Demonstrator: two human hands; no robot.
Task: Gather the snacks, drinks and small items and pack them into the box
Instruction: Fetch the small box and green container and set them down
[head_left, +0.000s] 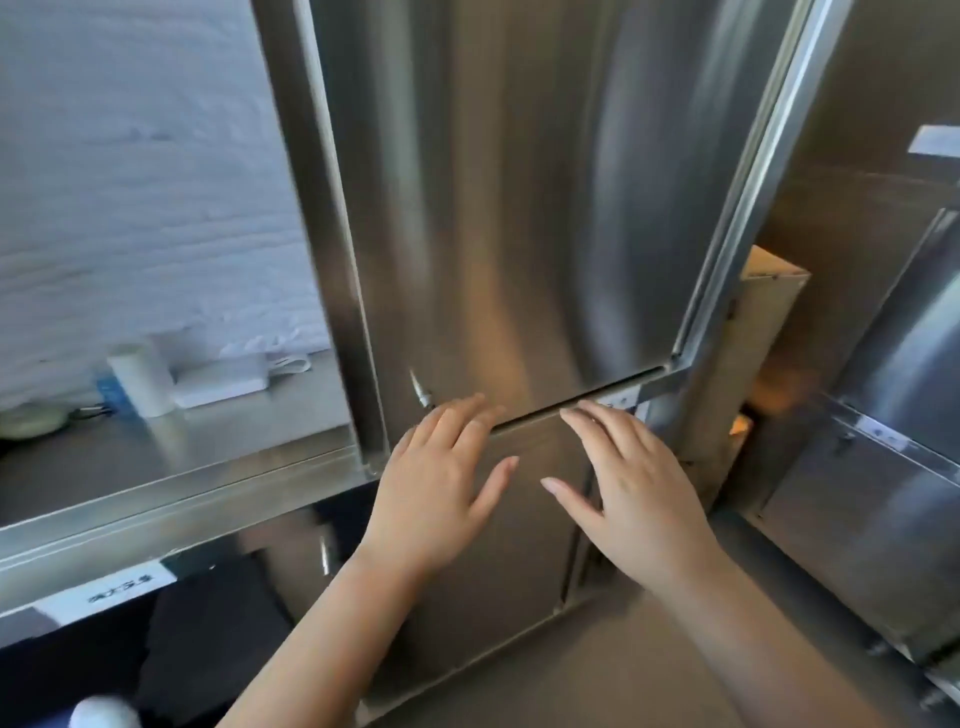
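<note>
Steel door (519, 208) fills my view; left hand (441, 483) at six o'clock, right hand (634, 488) at five, both with fingers spread.

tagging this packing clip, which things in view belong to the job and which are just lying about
Job: left hand and right hand, both open at the steel door; cardboard box beside it, possibly the packing box.
Lying about: white roll, flat white pack and blue item on the steel counter.
</note>
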